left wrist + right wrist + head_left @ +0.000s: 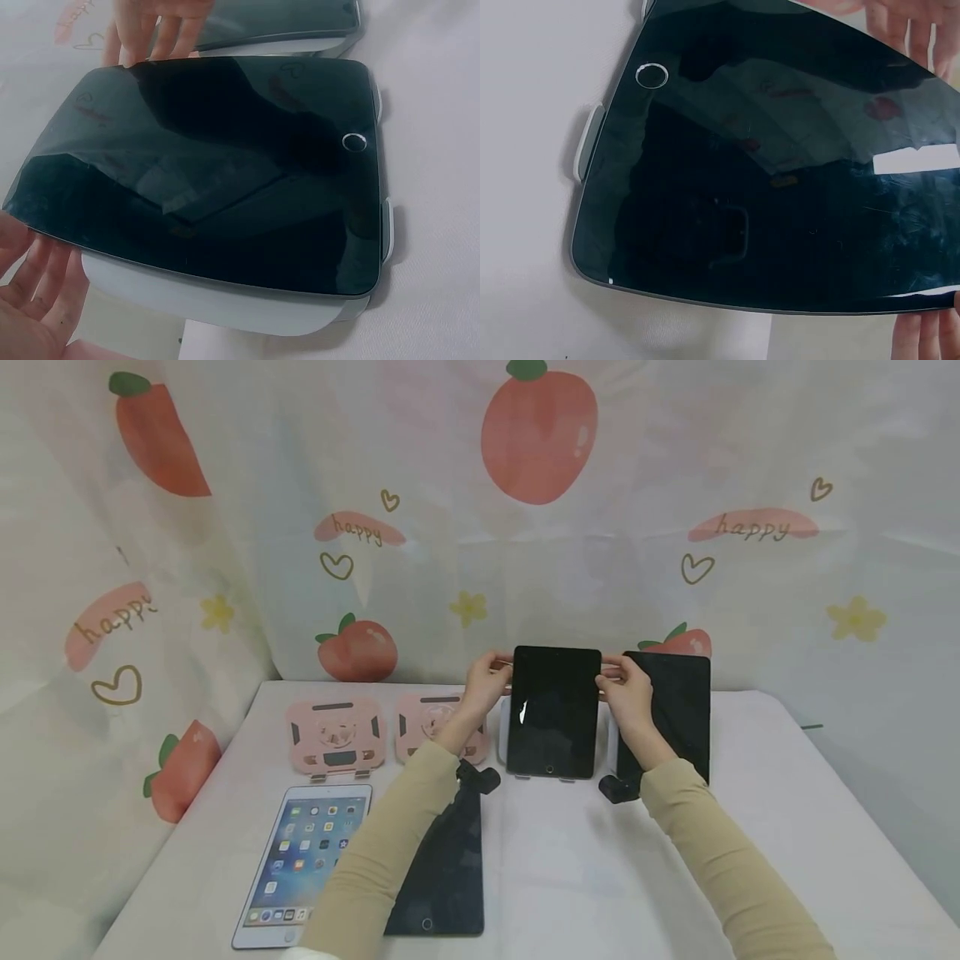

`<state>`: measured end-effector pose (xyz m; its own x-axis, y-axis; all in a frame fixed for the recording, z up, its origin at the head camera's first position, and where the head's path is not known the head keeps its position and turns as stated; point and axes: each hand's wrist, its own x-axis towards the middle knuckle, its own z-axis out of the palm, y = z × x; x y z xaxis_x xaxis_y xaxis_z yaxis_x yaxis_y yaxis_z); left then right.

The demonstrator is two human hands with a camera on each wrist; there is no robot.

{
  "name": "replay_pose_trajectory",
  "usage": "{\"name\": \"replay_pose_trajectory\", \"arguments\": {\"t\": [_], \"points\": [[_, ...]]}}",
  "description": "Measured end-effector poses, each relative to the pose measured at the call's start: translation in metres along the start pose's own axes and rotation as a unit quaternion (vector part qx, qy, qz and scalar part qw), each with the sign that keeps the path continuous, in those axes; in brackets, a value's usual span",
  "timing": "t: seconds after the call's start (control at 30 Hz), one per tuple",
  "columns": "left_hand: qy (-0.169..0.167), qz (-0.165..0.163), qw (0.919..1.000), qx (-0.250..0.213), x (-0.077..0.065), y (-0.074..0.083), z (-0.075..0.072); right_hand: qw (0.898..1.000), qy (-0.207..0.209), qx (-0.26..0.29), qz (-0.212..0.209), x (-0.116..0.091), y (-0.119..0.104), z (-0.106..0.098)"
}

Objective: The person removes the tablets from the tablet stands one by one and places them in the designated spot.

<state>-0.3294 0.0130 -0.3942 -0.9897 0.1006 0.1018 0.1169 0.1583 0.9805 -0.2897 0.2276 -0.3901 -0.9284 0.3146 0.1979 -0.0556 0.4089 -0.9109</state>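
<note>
A black tablet (553, 714) with a round home button stands upright, leaning back on a light grey stand (217, 304). The stand's small lips (590, 142) show at the tablet's button end. My left hand (483, 687) grips the tablet's left edge near the top. Opposite it, my right hand (630, 695) pinches the right edge, thumb toward the front and fingers behind. In the left wrist view both hands are seen at the tablet's long sides, away from the button. Most of the stand is hidden behind the tablet.
A second black tablet (684, 714) stands to the right, partly behind my right arm. Two pink stands (337, 735) are at the left back. Nearer lie a white tablet (307, 860) with app icons and another black tablet (450, 877), partly covered by my left sleeve.
</note>
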Motion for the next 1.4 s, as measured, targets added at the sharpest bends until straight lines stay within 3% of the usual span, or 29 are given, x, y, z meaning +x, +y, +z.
{"name": "replay_pose_trajectory", "arguments": {"t": [0.37, 1.03, 1.4], "points": [[-0.003, 0.018, 0.9996, 0.023, 0.0, -0.001, 0.001, 0.999, -0.011, 0.034, 0.016, -0.001, -0.001, -0.003], [0.001, 0.011, 0.9999, -0.009, -0.003, 0.003, -0.001, 0.998, -0.013, 0.055, 0.021, -0.006, -0.006, -0.007], [-0.007, 0.016, 0.9997, -0.018, -0.011, 0.007, -0.004, 0.997, -0.005, 0.074, 0.011, -0.012, -0.007, -0.009]]}}
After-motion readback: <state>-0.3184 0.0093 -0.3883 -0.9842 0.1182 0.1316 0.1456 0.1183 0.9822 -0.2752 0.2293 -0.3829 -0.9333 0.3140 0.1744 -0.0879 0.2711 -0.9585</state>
